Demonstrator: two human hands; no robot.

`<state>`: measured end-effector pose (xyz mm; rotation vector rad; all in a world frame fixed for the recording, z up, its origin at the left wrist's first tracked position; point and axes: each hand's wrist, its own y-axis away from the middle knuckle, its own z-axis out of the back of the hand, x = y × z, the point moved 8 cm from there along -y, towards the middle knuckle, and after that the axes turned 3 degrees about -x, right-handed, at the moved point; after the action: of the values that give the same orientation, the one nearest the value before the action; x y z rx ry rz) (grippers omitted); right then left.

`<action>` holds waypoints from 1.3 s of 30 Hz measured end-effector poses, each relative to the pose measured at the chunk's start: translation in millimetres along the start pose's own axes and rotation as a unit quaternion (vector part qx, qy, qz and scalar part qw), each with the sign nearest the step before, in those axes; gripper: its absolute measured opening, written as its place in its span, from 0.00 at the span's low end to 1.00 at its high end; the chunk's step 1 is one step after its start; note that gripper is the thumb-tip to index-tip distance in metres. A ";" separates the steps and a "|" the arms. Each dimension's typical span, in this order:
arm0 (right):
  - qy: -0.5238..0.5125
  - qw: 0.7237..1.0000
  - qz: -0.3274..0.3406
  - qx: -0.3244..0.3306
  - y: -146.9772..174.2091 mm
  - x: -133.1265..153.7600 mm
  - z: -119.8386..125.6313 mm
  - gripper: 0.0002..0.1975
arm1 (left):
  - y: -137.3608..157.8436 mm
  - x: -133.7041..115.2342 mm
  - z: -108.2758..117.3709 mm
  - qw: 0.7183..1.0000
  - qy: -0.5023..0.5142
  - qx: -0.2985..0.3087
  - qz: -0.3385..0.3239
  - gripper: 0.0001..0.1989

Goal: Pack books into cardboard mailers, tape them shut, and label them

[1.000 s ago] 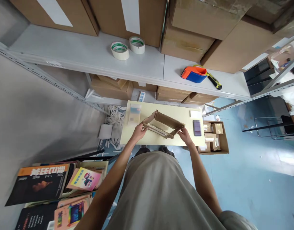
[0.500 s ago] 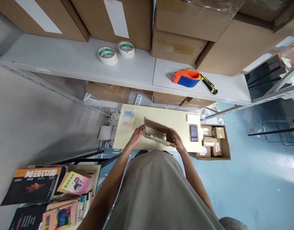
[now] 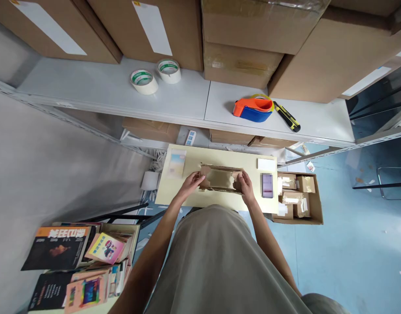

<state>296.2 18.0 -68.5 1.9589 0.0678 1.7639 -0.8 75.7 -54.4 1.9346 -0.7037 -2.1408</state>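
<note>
Between my two hands is a torn brown cardboard box, open through the middle so that the pale tabletop shows inside it. My left hand grips its left end, thumb over the edge. On the right end, the fingers of my right hand are wrapped round the ragged cardboard. Under the box is a cream-coloured table. To the left on it lies a pastel-coloured flat item. A phone with a blurred screen and a small white box lie to the right.
Above the table runs a grey shelf with large cartons, tape rolls, an orange-blue tape dispenser and a utility knife. A carton of small parcels stands right. Books and magazines are stacked lower left.
The cardboard box has turned from a slant to nearly level with the table edge, and its opening now faces up towards me. Both hands still hold its ends.
</note>
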 end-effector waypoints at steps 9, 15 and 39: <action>0.071 0.997 0.034 -0.016 -7.7 7.7 4.7 0.47 | -11.0 23.6 2.5 0.998 -0.055 -0.030 -0.009 0.37; 0.064 0.994 0.041 0.082 16.9 39.3 23.6 0.46 | 20.0 0.7 20.5 0.997 -0.056 0.017 -0.053 0.53; 0.214 0.972 0.094 0.027 13.1 35.7 24.5 0.33 | 17.9 -27.8 -2.6 0.956 -0.256 -0.067 -0.127 0.27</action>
<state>321.3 11.4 -31.5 1.6295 0.0798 2.3073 2.4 71.5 -21.7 1.4732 -0.3750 -2.8092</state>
